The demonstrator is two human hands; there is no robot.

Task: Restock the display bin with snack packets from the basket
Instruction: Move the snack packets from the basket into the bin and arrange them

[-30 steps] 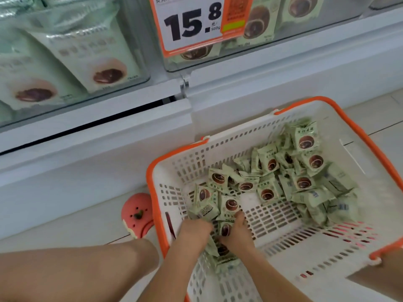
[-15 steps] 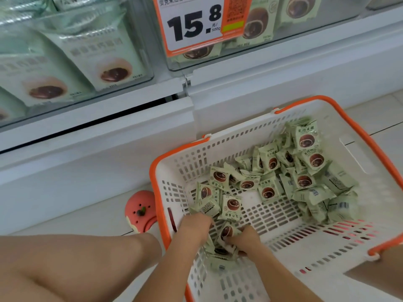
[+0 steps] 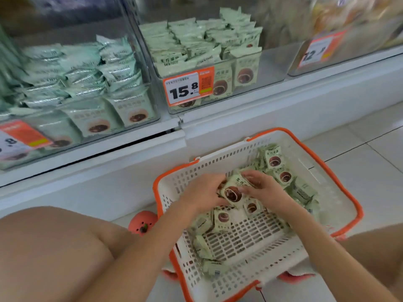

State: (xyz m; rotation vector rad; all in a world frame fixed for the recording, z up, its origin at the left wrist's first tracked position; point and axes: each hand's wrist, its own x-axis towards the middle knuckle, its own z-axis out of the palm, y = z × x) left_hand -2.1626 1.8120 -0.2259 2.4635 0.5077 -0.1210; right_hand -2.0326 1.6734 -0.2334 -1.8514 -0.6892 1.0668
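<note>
Pale green wrappers pretty much everywhere here. Over at 9 o'clock there's a clear bin (image 3: 76, 101) stuffed with bigger mint-coloured packets, a bit blurry, and down at 8 o'clock a bare knee (image 3: 54, 247) fills the corner. Just past it, near 7 o'clock, a pink shoe (image 3: 141, 223) pokes out beside the basket. Moving toward centre, at about 12 o'clock sits the display bin (image 3: 272, 62), clear-walled, stacked with the same green snack packs on its left side, with an orange-and-white price tag (image 3: 187, 88) reading 15.8 stuck on the front. Below it the white basket (image 3: 349, 192) with the orange rim sits on the tiled floor (image 3: 370, 149), taking up the 5 o'clock area. The left hand (image 3: 202, 192) has its fingers curled around a bunch of snack packets (image 3: 233, 192) held just above the basket's middle, and the right hand (image 3: 261, 188) grips the same bunch from the other side, fingers wrapped over the top. More loose packets (image 3: 277, 162) lie in the basket's far corner at around 2 o'clock, plus a few near the front wall.
</note>
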